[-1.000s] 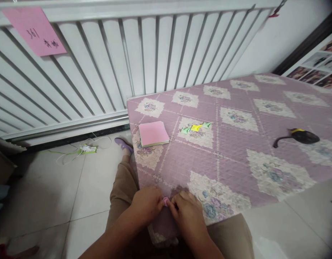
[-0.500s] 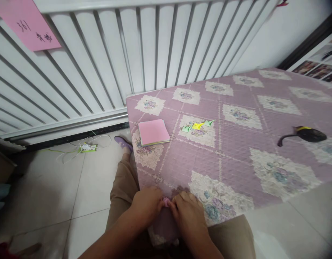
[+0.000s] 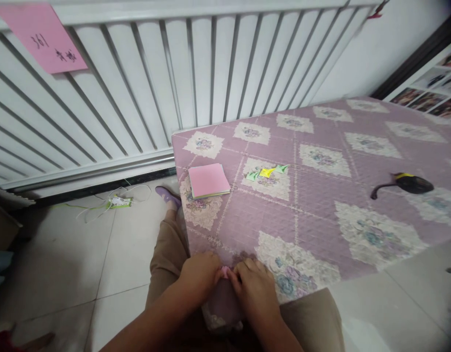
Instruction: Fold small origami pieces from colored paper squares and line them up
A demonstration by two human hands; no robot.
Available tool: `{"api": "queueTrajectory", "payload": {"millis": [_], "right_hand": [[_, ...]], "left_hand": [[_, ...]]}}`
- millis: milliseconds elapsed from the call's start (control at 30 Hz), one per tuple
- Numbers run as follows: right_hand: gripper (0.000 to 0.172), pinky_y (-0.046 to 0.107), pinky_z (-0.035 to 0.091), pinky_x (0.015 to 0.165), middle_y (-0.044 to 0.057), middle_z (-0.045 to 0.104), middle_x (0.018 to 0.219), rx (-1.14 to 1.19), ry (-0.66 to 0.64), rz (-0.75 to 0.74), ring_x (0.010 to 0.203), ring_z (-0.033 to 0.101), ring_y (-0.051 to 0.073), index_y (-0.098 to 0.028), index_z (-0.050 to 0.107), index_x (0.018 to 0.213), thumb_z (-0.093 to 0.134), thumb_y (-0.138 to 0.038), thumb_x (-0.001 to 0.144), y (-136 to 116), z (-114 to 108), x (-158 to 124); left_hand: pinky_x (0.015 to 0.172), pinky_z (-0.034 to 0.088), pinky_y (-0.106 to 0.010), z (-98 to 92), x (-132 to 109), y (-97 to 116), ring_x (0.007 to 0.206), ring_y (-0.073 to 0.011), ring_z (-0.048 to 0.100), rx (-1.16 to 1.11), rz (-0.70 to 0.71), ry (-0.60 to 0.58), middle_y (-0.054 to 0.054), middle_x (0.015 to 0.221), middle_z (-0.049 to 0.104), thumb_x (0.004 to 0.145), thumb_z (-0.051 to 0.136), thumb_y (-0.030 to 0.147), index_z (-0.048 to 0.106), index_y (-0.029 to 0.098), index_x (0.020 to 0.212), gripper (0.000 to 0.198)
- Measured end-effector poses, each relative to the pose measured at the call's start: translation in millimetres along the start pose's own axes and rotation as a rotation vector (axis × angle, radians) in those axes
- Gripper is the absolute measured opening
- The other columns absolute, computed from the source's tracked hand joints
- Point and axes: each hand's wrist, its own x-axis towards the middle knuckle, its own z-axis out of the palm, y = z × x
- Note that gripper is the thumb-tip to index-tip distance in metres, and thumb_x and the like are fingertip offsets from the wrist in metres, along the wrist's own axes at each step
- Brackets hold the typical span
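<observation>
My left hand (image 3: 201, 277) and my right hand (image 3: 255, 288) meet at the near corner of a purple quilted table cover (image 3: 320, 195). Both are closed, pinching a small piece of pink paper (image 3: 224, 272) between their fingertips, pressed against the cover's edge. Most of the paper is hidden by my fingers. Farther up the cover lies a stack of pink square paper (image 3: 208, 180). To its right sit small folded green and yellow paper pieces (image 3: 266, 172).
A black object with a yellow band (image 3: 406, 184) lies at the right of the cover. A white radiator (image 3: 155, 88) with a pink note (image 3: 42, 36) lines the wall. A white cable and small device (image 3: 117, 201) lie on the tiled floor.
The hands stay pinched on the pink paper in the same spot. Only the camera view shifts slightly.
</observation>
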Motion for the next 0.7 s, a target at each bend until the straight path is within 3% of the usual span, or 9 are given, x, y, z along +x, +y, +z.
{"api": "queueTrajectory", "payload": {"millis": [100, 200, 300, 400, 500, 600, 700], "right_hand": [[0.02, 0.033, 0.03, 0.069, 0.001, 0.061, 0.074, 0.068, 0.049, 0.02, 0.077, 0.053, 0.021, -0.023, 0.058, 0.069, 0.061, -0.033, 0.086, -1, 2, -2], [0.019, 0.033, 0.03, 0.07, 0.001, 0.061, 0.074, 0.088, 0.101, 0.022, 0.078, 0.053, 0.022, -0.023, 0.057, 0.071, 0.059, -0.032, 0.087, -2, 4, -5], [0.02, 0.034, 0.03, 0.07, 0.001, 0.061, 0.074, 0.101, 0.143, 0.019, 0.078, 0.053, 0.021, -0.023, 0.057, 0.07, 0.056, -0.031, 0.088, 0, 6, -6], [0.019, 0.034, 0.033, 0.071, 0.001, 0.061, 0.075, 0.14, 0.179, -0.03, 0.077, 0.054, 0.02, -0.023, 0.059, 0.072, 0.052, -0.027, 0.09, 5, 8, -10], [0.018, 0.033, 0.038, 0.075, 0.003, 0.065, 0.086, 0.163, 0.236, -0.157, 0.081, 0.056, 0.019, -0.024, 0.063, 0.087, 0.046, -0.019, 0.091, 9, 13, -19], [0.03, 0.033, 0.042, 0.078, 0.004, 0.066, 0.095, 0.088, 0.295, -0.293, 0.085, 0.058, 0.019, -0.024, 0.061, 0.111, 0.042, -0.014, 0.09, 8, 23, -31], [0.036, 0.033, 0.044, 0.079, 0.005, 0.068, 0.097, -0.018, 0.377, -0.328, 0.088, 0.06, 0.019, -0.023, 0.058, 0.12, 0.04, -0.012, 0.09, 9, 33, -39]], "left_hand": [[0.069, 0.045, -0.029, 13.0, -1, -6, 0.082, -0.0199, 0.06, 0.021, 0.088, 0.12, -0.004, 0.091, 0.063, 0.093, 0.049, 0.031, 0.059, 0.018, 0.092, 0.017], [0.075, 0.042, -0.031, 33.0, -2, -15, 0.085, -0.0183, 0.056, 0.104, 0.345, 0.265, -0.002, 0.089, 0.061, 0.096, 0.045, 0.024, 0.061, 0.02, 0.088, 0.018], [0.074, 0.04, -0.031, 48.6, -5, -23, 0.083, -0.0174, 0.052, 0.164, 0.49, 0.435, -0.001, 0.089, 0.059, 0.097, 0.043, 0.021, 0.06, 0.021, 0.096, 0.017], [0.071, 0.039, -0.031, 52.3, -6, -27, 0.08, -0.0174, 0.051, 0.209, 0.532, 0.504, 0.0, 0.086, 0.058, 0.095, 0.048, 0.021, 0.059, 0.02, 0.093, 0.011], [0.069, 0.038, -0.03, 49.9, -6, -27, 0.079, -0.017, 0.05, 0.232, 0.542, 0.509, 0.0, 0.083, 0.057, 0.094, 0.052, 0.022, 0.058, 0.02, 0.089, 0.009], [0.068, 0.039, -0.029, 49.5, -6, -26, 0.078, -0.0166, 0.051, 0.212, 0.559, 0.547, 0.001, 0.083, 0.057, 0.094, 0.052, 0.024, 0.058, 0.021, 0.094, 0.007], [0.067, 0.04, -0.028, 52.4, -7, -27, 0.078, -0.0159, 0.051, 0.186, 0.578, 0.586, 0.001, 0.083, 0.057, 0.095, 0.052, 0.025, 0.059, 0.022, 0.095, 0.008]]}}
